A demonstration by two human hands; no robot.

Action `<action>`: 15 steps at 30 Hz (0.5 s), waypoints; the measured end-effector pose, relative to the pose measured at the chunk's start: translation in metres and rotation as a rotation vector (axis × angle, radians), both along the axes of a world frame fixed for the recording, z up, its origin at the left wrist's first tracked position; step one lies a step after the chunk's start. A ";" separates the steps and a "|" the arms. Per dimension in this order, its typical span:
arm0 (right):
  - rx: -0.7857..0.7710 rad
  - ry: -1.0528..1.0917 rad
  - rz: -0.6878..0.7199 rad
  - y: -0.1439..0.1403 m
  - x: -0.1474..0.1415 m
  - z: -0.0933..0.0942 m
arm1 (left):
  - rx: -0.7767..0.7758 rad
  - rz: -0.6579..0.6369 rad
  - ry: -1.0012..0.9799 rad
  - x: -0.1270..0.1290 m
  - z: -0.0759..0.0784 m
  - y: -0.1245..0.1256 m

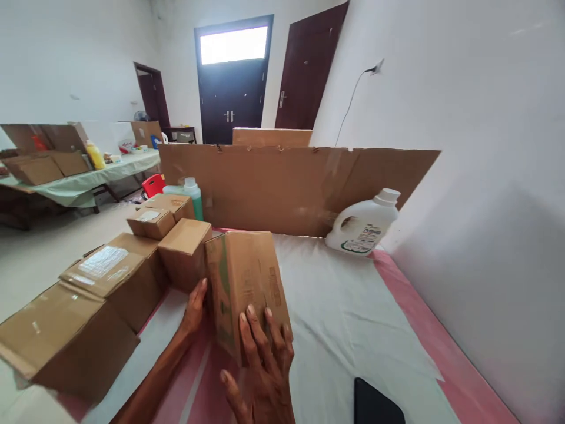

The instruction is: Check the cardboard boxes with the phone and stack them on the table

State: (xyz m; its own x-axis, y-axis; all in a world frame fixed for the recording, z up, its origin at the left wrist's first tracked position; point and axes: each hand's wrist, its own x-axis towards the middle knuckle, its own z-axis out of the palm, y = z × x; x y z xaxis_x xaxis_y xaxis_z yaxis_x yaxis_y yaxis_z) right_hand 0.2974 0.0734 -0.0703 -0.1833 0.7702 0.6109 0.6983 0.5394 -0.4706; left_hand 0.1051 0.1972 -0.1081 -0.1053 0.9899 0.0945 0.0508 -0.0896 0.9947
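Observation:
A brown cardboard box (256, 271) with green and dark print stands near the middle of the table. My right hand (267, 365) lies against its near printed face, fingers spread and stretched out, thumb apart below the box's edge. Beside the box's left side is my left hand (194, 309), fingers extended upward and partly hidden; whether it touches the box I cannot tell. Just left of the printed box is a plain tall carton (185, 250), with larger taped cartons (108, 265) running toward the near left.
A white jug (366, 227) stands at the back right by the wall. A cardboard panel (273, 188) spans the back edge. Behind small cartons sits a green-filled bottle (194, 200). A black phone-like object (377, 403) lies at the near edge. Another table (132, 162) stands far left.

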 end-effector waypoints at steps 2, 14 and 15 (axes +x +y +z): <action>-0.048 0.057 0.018 -0.005 0.002 0.009 | -0.011 0.011 -0.018 -0.003 0.003 -0.011; -0.463 0.699 0.030 -0.006 0.028 0.068 | 0.060 -0.233 -0.124 -0.036 0.073 -0.057; -0.471 0.697 0.034 -0.005 0.027 0.070 | 0.075 -0.214 -0.112 -0.040 0.074 -0.060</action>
State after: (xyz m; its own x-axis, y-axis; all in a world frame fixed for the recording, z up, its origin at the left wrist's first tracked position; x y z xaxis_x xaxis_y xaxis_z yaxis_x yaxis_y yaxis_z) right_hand 0.3244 0.0680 0.0002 0.0892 0.9738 0.2091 0.1511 0.1943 -0.9692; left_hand 0.0653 0.1373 -0.0340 0.0916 0.9814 0.1685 -0.0871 -0.1607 0.9831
